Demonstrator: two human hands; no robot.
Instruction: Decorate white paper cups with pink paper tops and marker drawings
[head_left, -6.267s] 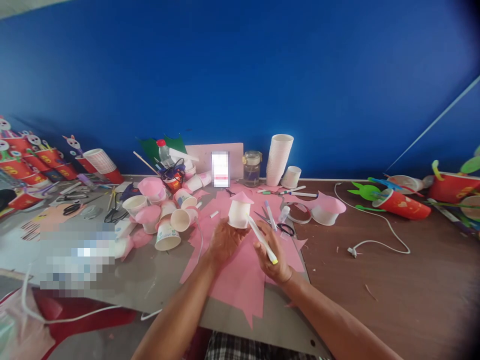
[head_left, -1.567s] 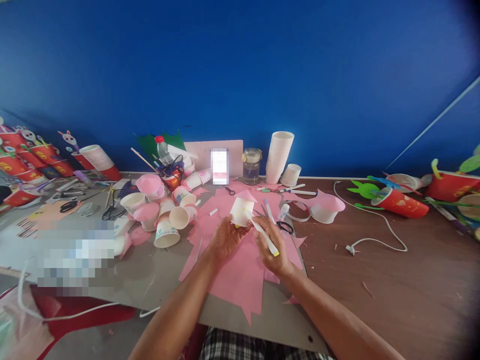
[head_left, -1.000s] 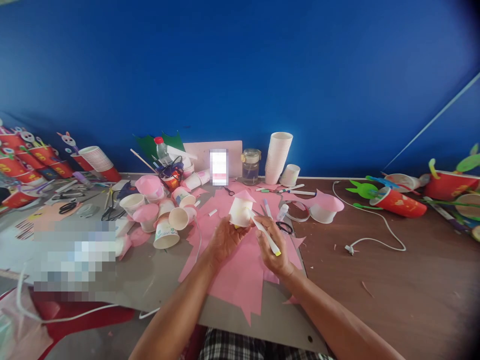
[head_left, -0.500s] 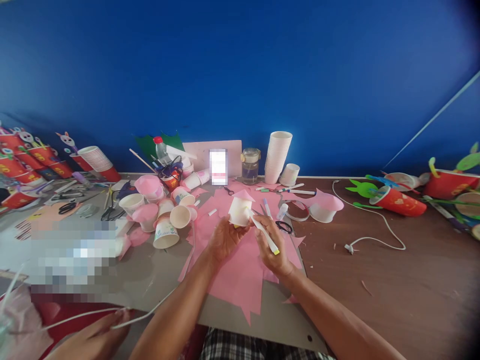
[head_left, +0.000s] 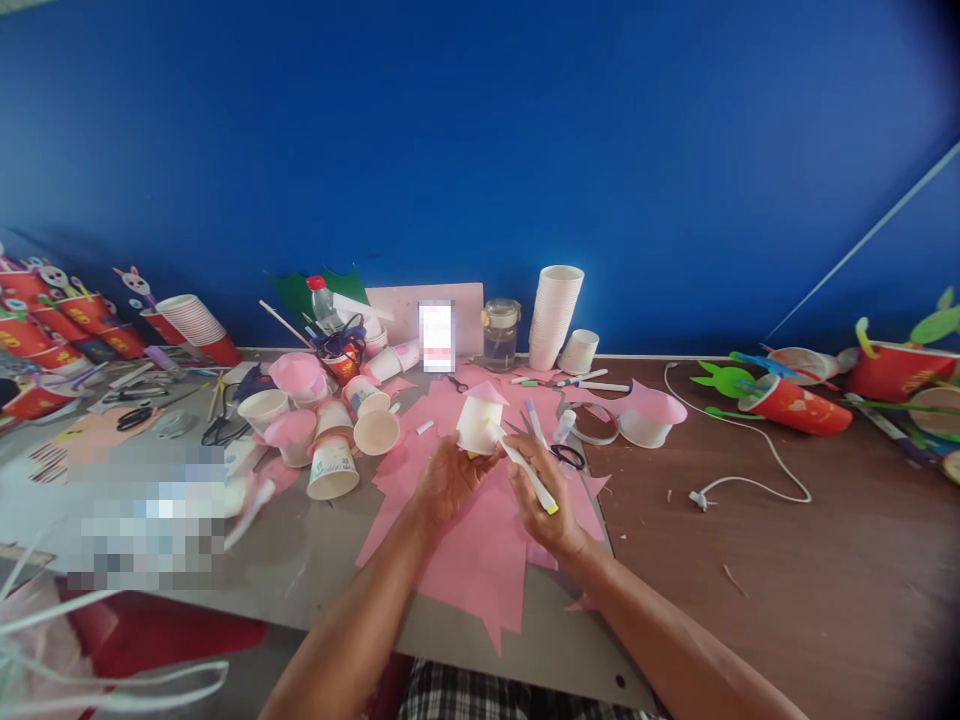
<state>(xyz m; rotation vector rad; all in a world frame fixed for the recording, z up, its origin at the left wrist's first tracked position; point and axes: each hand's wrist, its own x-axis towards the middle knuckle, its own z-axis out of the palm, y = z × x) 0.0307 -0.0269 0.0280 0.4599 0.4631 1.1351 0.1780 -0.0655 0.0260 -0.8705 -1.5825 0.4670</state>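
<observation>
A white paper cup [head_left: 475,428], upside down with a pink paper cone on top, is held in my left hand [head_left: 450,482], whose fingers wrap its lower side. My right hand [head_left: 541,500] grips a white marker pen [head_left: 531,476] with a yellow end. The pen's tip meets the cup's side, where a small yellow mark shows. Both hands are above the pink paper [head_left: 472,570] spread on the table. To the right of my right hand lie black-handled scissors [head_left: 568,457].
Paper cups [head_left: 334,470] cluster on the left. A tall cup stack [head_left: 556,318] and a glass jar [head_left: 501,333] stand by the blue wall. At right are a pink-topped cup [head_left: 649,420], a white cable [head_left: 772,440] and a red cup [head_left: 802,405].
Another person's hand at lower left has left the view, and the white cord there has shifted. One cup in the left cluster has moved slightly right. My hands stay almost in place.
</observation>
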